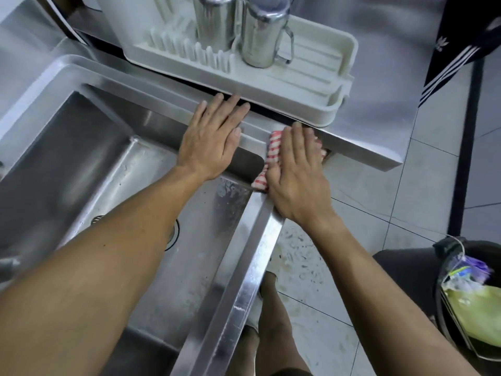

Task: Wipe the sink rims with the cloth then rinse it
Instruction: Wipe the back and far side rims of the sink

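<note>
Pressing cloth onto steel sink rim — right hand flat; left hand flat, empty.

A: Upper centre of frame?
B: White dish rack, two steel mugs standing in it.
A: Lower right?
B: Black bin holding green and purple rubbish; tiled floor.

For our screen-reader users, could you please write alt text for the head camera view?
A person's right hand presses a red-and-white striped cloth onto the corner of a steel sink rim, while the left hand rests flat beside it. Behind stands a white dish rack holding two metal mugs.
</note>
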A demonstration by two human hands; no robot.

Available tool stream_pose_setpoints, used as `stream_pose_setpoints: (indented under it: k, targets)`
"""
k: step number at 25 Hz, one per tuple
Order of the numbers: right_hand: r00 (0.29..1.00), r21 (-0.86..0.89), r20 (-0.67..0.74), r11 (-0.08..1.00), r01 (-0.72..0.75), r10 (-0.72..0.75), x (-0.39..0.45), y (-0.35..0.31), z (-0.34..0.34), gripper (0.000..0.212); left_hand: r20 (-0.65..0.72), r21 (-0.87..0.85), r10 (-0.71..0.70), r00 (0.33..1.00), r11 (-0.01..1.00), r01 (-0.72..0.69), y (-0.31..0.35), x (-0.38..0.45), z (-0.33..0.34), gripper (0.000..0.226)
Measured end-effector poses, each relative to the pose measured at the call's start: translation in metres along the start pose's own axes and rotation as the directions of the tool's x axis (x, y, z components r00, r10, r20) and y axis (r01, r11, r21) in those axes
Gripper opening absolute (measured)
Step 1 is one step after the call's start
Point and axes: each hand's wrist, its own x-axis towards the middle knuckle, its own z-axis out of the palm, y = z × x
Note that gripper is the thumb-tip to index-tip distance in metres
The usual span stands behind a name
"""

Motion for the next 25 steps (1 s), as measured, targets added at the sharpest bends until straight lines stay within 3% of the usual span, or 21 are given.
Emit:
stream_pose_setpoints:
  k: [4,6,8,11,14,17,22,25]
  targets:
    - [0.939,0.063,0.078,0.942,0.331,-0.335,-0.078,0.007,0.0,0.061,0.079,0.009,-0.014,0.997,1.0,0.014,0.003,0.001,-0.009,0.053]
    - [0.911,0.05,0.111,0.918,0.393,-0.396,-0.087,0.017,0.001,0.06,0.112,0.008,-0.02,0.994,1.0,0.019,0.004,0.001,-0.009,0.055]
    - [0.954,0.015,0.075,0.957,0.289,-0.289,-0.044,0.02,-0.005,0.062,0.106,0.004,-0.016,0.994,1.0,0.016,0.004,0.002,-0.011,0.055]
    - [0.986,-0.025,0.163,0.999,0.043,-0.038,0.018,0.008,-0.012,0.067,0.085,-0.009,-0.036,0.996,0.999,0.037,0.006,0.0,-0.01,0.054]
    - [0.999,-0.04,0.009,0.998,-0.04,0.04,-0.013,-0.025,0.005,0.07,0.113,-0.01,-0.031,0.993,0.999,0.032,0.007,0.001,-0.012,0.055]
    - [0.998,-0.016,-0.027,0.999,0.051,-0.051,-0.04,-0.023,0.014,0.074,0.161,-0.005,-0.043,0.986,0.999,0.044,0.005,0.0,-0.014,0.058]
    - [0.987,-0.06,0.048,0.986,0.155,-0.152,0.016,0.019,-0.012,0.073,0.238,0.015,-0.071,0.969,0.997,0.069,0.008,0.002,-0.02,0.058]
    - [0.949,0.021,0.11,0.955,0.296,-0.297,-0.062,-0.019,-0.004,0.066,0.29,0.0,-0.088,0.953,0.996,0.092,0.011,0.003,-0.024,0.058]
